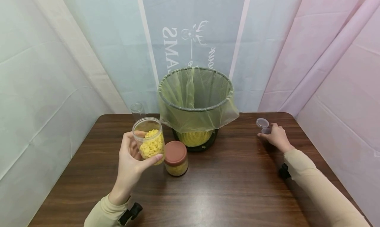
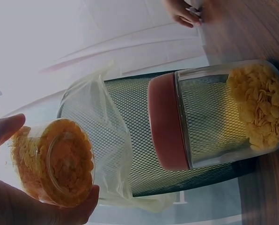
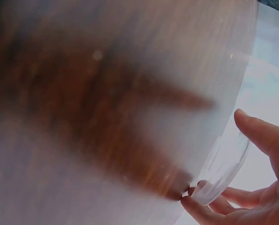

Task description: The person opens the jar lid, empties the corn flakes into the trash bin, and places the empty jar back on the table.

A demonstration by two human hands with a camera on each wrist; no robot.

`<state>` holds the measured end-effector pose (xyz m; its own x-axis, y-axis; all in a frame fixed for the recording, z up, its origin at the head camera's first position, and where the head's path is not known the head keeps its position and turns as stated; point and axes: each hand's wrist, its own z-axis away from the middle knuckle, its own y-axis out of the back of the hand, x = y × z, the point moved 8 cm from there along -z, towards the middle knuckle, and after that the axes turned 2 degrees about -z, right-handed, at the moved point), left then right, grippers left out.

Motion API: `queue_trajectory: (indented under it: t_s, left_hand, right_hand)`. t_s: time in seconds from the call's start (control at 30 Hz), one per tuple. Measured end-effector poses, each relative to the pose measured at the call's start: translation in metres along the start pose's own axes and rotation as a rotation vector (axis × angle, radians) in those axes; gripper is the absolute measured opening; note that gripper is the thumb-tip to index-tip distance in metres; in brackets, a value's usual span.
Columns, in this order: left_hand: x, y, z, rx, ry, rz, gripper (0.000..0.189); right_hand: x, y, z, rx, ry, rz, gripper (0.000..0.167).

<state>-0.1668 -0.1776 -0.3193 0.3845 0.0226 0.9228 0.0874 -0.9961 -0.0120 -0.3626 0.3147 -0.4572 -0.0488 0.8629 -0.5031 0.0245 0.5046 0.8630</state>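
My left hand [image 1: 130, 157] grips a clear plastic jar [image 1: 148, 123] with yellow corn flakes [image 1: 152, 144] in its lower part. The jar is lidless and tilted a little, held above the table. In the left wrist view its ribbed base [image 2: 67, 164] shows between thumb and fingers. At the right of the table my right hand [image 1: 276, 137] has thumb and fingers around the edge of a small clear lid [image 1: 265, 131]. The right wrist view shows this clear lid [image 3: 223, 164] low at the tabletop, fingertips at its rim. Another clear lid [image 1: 262, 122] lies just behind.
A jar with a reddish-brown lid [image 1: 175, 152] and flakes inside stands beside the held jar. Behind it is a dark mesh bin [image 1: 190, 146] with a thin yellowish liner [image 1: 199, 118]. An empty clear jar [image 1: 137, 109] stands back left. Fabric walls [image 1: 118, 39] border the wooden table [image 1: 213, 187].
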Motion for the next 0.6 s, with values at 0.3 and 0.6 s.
queue_trajectory:
  t_s: [0.3, 0.6]
  left_hand:
    - [0.0021, 0.0003, 0.0002, 0.003, -0.009, 0.002, 0.075]
    - [0.0021, 0.0011, 0.0007, 0.004, -0.007, -0.011, 0.074]
  right_hand:
    - [-0.0020, 0.0031, -0.0026, 0.024, -0.007, 0.029, 0.080]
    - [-0.0045, 0.0006, -0.0067, 0.034, 0.002, 0.083, 0.080]
